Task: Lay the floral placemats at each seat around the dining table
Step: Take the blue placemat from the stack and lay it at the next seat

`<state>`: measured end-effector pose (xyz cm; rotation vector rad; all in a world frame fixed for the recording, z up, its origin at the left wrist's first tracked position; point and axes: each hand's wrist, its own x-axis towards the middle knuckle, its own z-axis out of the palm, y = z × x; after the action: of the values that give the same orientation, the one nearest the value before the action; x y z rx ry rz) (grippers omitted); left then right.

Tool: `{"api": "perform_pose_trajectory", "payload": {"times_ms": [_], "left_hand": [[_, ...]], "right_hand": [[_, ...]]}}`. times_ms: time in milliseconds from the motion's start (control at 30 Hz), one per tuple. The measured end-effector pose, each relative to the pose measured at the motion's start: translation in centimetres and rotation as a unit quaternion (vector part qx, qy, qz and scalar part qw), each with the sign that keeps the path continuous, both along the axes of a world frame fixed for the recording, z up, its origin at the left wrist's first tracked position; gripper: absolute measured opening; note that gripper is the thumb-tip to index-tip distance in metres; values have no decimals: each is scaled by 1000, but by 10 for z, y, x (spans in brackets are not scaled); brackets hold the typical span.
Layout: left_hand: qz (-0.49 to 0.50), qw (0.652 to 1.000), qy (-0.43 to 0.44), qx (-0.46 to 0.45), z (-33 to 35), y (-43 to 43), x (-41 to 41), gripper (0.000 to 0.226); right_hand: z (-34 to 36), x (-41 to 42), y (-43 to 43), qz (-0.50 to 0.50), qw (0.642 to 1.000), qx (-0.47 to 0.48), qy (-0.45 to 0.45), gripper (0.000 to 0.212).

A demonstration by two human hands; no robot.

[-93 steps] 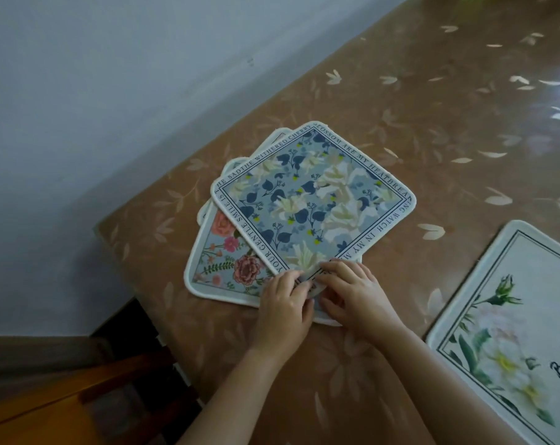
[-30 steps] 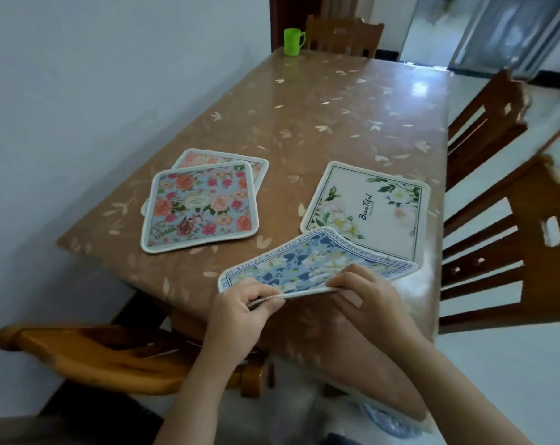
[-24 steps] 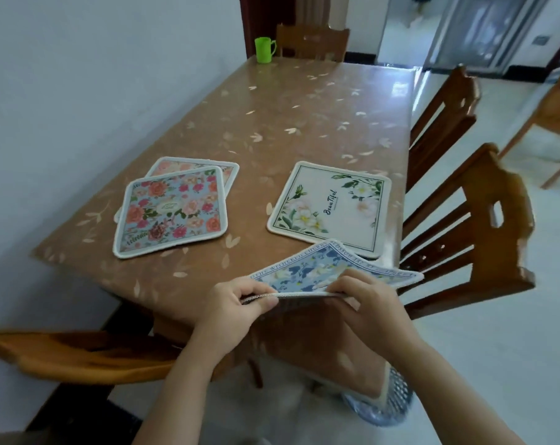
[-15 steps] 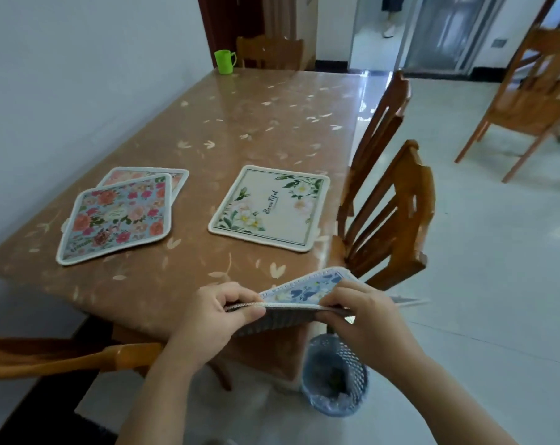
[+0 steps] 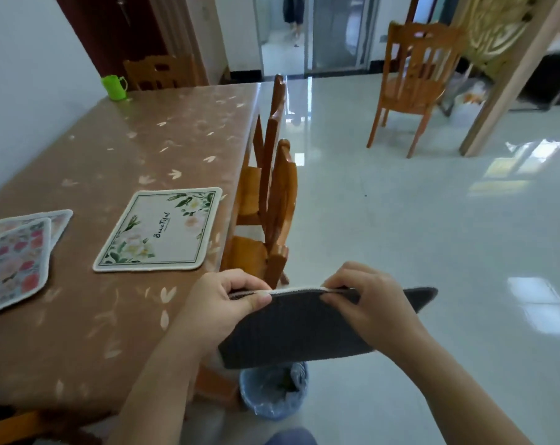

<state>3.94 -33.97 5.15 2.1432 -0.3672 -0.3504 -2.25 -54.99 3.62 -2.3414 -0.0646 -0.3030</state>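
Note:
I hold the blue floral placemat [image 5: 291,329] in the air off the table's near right corner, and only its dark grey underside and white rim show. My left hand [image 5: 221,300] pinches its near edge on the left, and my right hand [image 5: 365,300] pinches the same edge on the right. A white placemat with green leaves and script lettering [image 5: 160,229] lies flat by the table's right edge. Two pink rose placemats [image 5: 12,258] overlap at the table's left side, cut off by the frame.
The brown leaf-patterned table [image 5: 137,146] runs away along the left wall. Two wooden chairs [image 5: 272,200] are tucked in on its right side, another stands at the far end [image 5: 160,72] beside a green cup [image 5: 113,86]. A blue wastebasket [image 5: 272,393] sits below my hands. A lone chair [image 5: 413,78] stands on the tiled floor.
Both hands lifted the blue placemat off the stack and carried it rightward past the table's corner. It has tilted, so its grey back now faces me. My view swung right.

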Motion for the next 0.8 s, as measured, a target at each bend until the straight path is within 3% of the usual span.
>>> {"api": "perform_pose_trajectory", "payload": {"times_ms": [233,367,633,800], "left_hand": [[-138,978,-135,75,-15,-102,31,11],[-160,960,-211,93,-32,-170,61,13],[-102,992,-73,-9,-54,-287,186,13],[-56,994,-84,-53,-54,-333,256,35]], "right_hand": [[-14,1,-80,-106,994,-9,19,7],[-21,24,-133,-161,986,-24,26,6],[-16,140,-236,-190,978,-63,56,4],[-12,217,-280,-168,982,-66,54,5]]}}
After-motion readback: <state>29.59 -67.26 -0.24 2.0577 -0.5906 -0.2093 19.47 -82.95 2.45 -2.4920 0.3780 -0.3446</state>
